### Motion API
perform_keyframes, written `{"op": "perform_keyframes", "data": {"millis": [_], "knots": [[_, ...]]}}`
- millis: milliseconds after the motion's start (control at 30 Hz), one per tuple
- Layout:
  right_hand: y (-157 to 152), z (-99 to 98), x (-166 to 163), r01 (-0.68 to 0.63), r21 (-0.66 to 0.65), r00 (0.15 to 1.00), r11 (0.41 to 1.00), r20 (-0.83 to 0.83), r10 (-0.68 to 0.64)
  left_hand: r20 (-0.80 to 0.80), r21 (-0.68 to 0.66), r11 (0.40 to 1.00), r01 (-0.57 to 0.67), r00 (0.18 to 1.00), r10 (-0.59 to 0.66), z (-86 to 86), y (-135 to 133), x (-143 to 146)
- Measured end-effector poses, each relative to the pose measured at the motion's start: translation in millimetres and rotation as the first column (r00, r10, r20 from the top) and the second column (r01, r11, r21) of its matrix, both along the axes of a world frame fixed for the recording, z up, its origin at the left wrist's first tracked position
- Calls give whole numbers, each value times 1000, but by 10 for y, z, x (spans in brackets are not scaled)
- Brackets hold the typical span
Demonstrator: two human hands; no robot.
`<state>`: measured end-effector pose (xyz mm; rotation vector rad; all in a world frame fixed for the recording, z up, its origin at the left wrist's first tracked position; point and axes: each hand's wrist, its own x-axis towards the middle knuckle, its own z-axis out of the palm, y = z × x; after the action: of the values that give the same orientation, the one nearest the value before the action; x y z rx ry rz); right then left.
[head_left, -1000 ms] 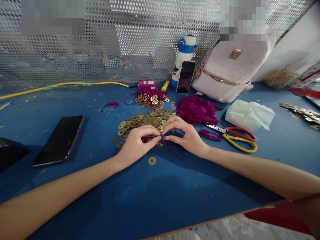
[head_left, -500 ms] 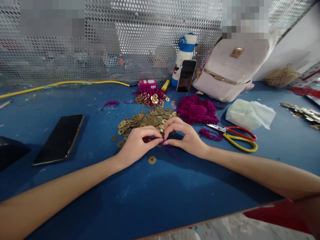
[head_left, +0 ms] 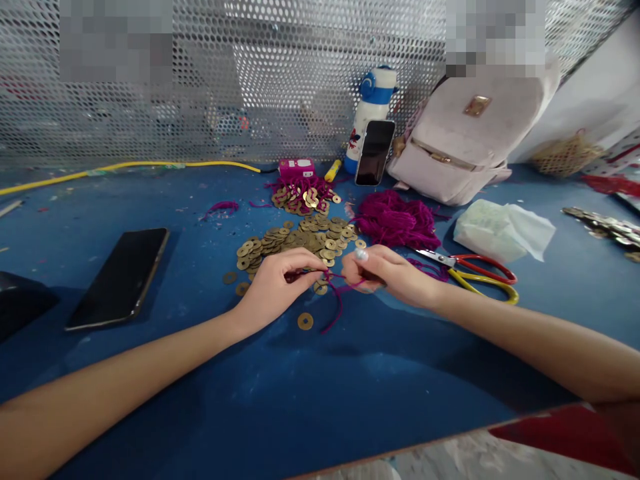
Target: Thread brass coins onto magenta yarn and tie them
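Between my two hands a purple cord (head_left: 339,312) runs short and taut, with a loose end curving down toward the table. My left hand (head_left: 285,277) pinches it between thumb and fingers; whether a coin sits in that pinch is hidden. The fingers of my right hand (head_left: 383,272) are curled closed around the other stretch of cord. Just behind the hands spreads a heap of brass coins with holes (head_left: 305,235). One single coin (head_left: 305,321) lies nearer me on the blue table (head_left: 240,400).
Right of the coins lie a bundle of purple cord (head_left: 397,220) and scissors (head_left: 475,270) with red and yellow handles. A phone (head_left: 120,277) lies at left; another phone (head_left: 375,153) leans on a bottle (head_left: 373,107). A backpack (head_left: 460,140) and tissue pack (head_left: 500,230) stand right.
My right hand has moved a little right, away from my left, and its fingers have gone from a fingertip pinch to a curled grip. The cord now stretches between the hands.
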<state>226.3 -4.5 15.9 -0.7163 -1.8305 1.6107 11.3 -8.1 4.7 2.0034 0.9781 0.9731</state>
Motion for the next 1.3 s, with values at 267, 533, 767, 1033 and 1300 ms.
{"op": "perform_keyframes", "data": {"millis": [267, 533, 767, 1033, 1300], "knots": [[159, 20, 124, 256, 482, 935, 838, 97, -342, -16, -69, 997, -25, 1000, 23, -11, -4, -9], [129, -192, 17, 128, 752, 926, 647, 143, -349, 151, -96, 995, 13, 988, 1, -70, 18, -31], [60, -246, -62, 91, 587, 964, 804, 152, -219, 250, -92, 995, 29, 968, -5, -62, 9, -28], [37, -233, -84, -108, 620, 970, 777, 236, -53, 359, -116, 993, 12, 933, 31, -76, 36, -39], [34, -231, -93, -96, 580, 962, 809, 262, -73, 350, -218, 976, 0, 934, 79, -40, 15, -21]]}}
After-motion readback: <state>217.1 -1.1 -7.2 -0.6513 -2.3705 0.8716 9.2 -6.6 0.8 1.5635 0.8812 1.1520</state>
